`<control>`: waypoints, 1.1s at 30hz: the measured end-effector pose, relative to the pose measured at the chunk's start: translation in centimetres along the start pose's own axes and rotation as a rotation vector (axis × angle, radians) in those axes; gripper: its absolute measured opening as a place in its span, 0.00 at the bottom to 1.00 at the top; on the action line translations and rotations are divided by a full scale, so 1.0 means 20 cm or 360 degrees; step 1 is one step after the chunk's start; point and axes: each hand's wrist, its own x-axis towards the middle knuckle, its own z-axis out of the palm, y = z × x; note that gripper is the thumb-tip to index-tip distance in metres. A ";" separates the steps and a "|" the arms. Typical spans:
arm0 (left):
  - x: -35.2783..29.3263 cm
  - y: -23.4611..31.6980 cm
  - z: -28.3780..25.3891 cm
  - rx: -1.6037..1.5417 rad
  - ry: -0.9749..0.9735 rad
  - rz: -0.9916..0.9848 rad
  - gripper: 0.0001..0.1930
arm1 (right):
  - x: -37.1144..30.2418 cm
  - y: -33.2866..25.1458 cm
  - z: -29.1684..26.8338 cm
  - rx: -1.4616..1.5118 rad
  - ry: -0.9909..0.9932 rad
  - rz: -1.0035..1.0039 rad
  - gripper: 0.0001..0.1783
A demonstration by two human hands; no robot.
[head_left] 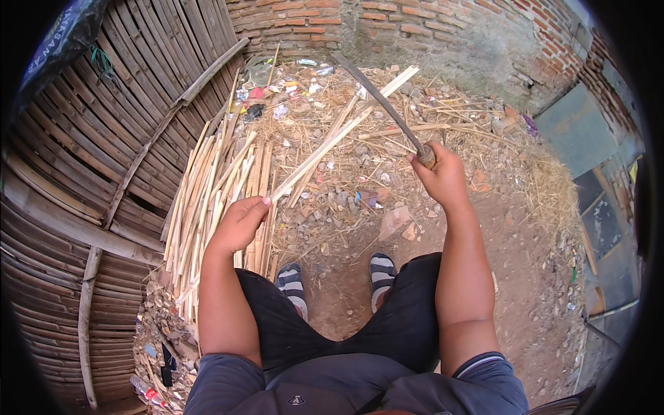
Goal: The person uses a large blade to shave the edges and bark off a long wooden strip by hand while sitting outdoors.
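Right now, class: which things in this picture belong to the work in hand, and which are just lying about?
In use:
left hand holding a bamboo strip
right hand in a grip on a long knife
pile of strips beside the left hand

Lying about:
litter by the brick wall
straw
stones
bamboo fence

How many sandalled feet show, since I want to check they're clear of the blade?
2: the left foot and the right foot, side by side on the dirt between the knees, below the blade in the right hand.
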 end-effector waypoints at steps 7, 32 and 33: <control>0.00 -0.01 0.01 0.0019 -0.0003 0.0034 0.22 | -0.07 -0.11 0.01 -0.0225 -0.0216 -0.0444 0.15; 0.00 0.01 0.02 0.0255 0.0051 0.0097 0.27 | -0.04 -0.05 0.01 -0.0157 -0.0128 -0.0199 0.15; 0.00 0.02 0.03 0.0263 0.0040 0.0072 0.26 | -0.03 -0.03 0.00 -0.0106 -0.0101 -0.0141 0.15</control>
